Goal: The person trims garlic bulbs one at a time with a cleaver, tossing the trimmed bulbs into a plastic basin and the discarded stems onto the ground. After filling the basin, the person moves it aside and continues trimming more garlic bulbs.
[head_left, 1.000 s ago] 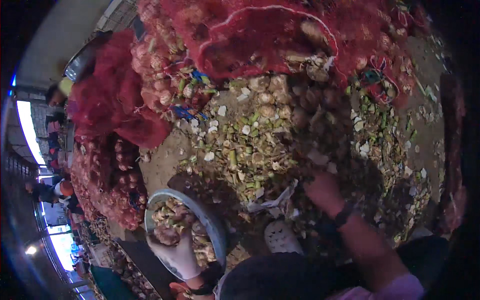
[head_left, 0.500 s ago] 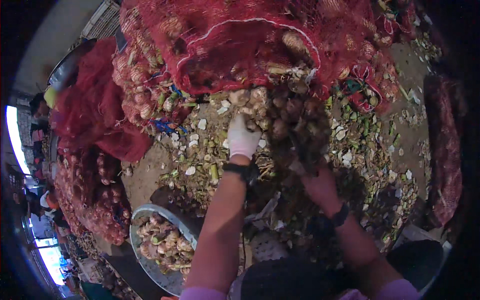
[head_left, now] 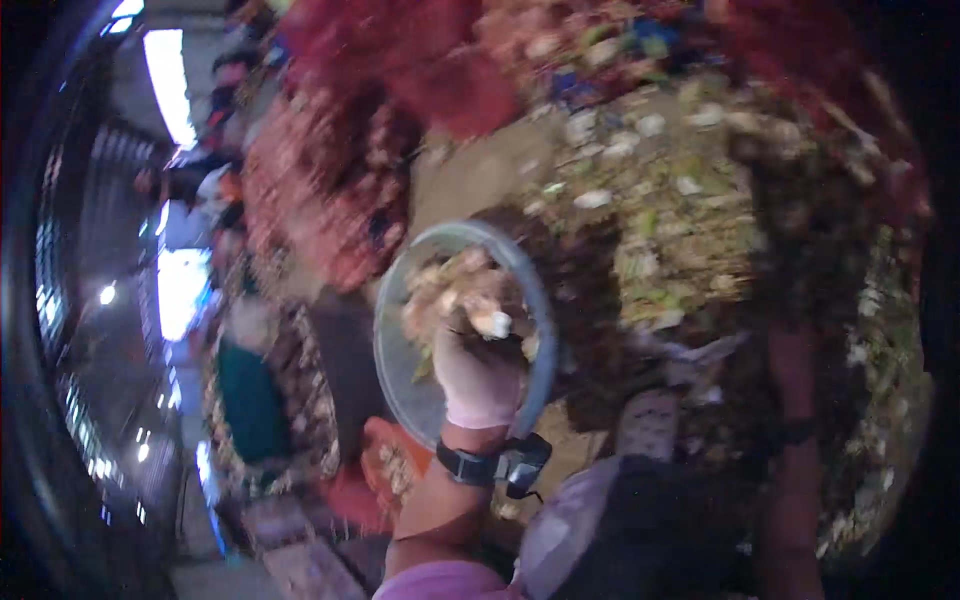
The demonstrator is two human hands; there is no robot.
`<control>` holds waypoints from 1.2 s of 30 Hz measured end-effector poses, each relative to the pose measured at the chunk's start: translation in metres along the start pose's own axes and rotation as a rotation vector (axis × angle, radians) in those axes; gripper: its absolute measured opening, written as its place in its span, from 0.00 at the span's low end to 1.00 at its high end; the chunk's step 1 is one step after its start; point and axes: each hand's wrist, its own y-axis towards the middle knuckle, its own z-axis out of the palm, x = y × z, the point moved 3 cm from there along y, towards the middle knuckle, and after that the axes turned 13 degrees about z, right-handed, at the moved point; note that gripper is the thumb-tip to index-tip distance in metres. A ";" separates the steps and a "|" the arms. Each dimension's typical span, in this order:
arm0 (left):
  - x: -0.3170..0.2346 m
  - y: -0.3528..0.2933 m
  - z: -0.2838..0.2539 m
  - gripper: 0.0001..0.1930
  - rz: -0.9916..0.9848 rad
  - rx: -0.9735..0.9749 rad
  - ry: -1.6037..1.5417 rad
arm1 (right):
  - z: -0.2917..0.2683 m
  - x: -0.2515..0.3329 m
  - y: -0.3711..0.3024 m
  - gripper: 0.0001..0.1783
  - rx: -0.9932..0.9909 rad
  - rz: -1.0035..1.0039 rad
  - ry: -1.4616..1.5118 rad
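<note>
My left hand (head_left: pixel 478 375), in a pale glove with a dark band at the wrist, reaches into a grey-rimmed round tub (head_left: pixel 385 370). It is over a heap of pinkish-white bulbs (head_left: pixel 440 285) that look like garlic. Motion smears its fingers, so whether they grip a bulb is unclear; a small white tip shows beside them. Deep in shadow at the right, my right hand (head_left: pixel 790 350) hangs above the dark, littered ground. Its fingers and anything in them are lost in blur.
Red mesh sacks (head_left: pixel 330 190) full of bulbs stand beyond the tub. Peelings and cut stalks (head_left: pixel 690 240) litter the ground to its right. An orange container (head_left: pixel 385 465) sits near my left forearm. People and bright openings (head_left: pixel 180 290) show at far left.
The view has swung left. My left hand has moved from the bulbs by the open sack back into the tub. My right hand now appears farther right, in shadow.
</note>
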 end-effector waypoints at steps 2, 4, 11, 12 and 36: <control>-0.053 0.002 -0.081 0.18 0.268 -0.143 0.458 | -0.008 -0.012 0.009 0.18 0.034 0.167 0.128; -0.099 -0.010 -0.151 0.20 0.200 -0.263 0.166 | -0.011 -0.017 0.016 0.18 0.042 0.246 0.177; -0.157 -0.061 -0.252 0.31 0.378 -0.854 1.150 | 0.001 0.012 0.012 0.18 0.075 0.320 0.178; -0.145 -0.040 -0.204 0.22 0.515 -0.865 0.767 | -0.003 0.037 0.010 0.18 -0.063 0.184 0.221; 0.277 0.253 0.246 0.23 0.493 1.359 1.399 | -0.084 0.085 0.010 0.17 0.057 0.608 0.380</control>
